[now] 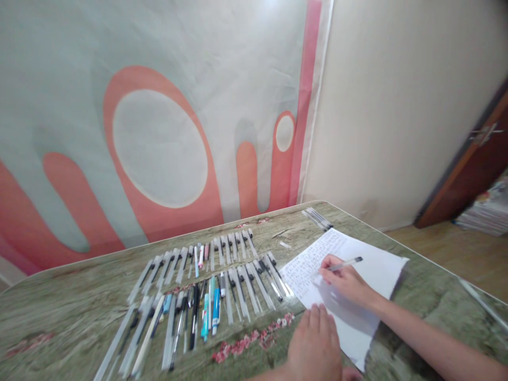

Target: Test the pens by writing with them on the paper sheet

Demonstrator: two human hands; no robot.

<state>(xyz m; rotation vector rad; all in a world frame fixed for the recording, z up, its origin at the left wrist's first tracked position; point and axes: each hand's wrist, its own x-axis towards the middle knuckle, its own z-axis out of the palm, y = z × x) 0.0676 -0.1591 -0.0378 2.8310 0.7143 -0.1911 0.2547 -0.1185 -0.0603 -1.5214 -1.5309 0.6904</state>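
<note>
My right hand [344, 279] is closed round a pen [346, 264] with a clear barrel and a dark end. It rests on a white sheet of paper [381, 260] with a torn-looking edge. Small dark handwriting covers the left part of the sheet. My left hand [315, 338] lies flat, palm down, its fingers stretched out together over the sheet's lower left edge. Nothing shows in it. The pen's tip is hidden or too small to make out.
Left of the paper, pens and refills lie in two rows, with a blue pen [216, 311] among them. Several more pens [317, 219] lie at the far corner of the patterned table [59, 301]. A small white piece [284, 245] lies near the paper. A door [468, 153] stands at right.
</note>
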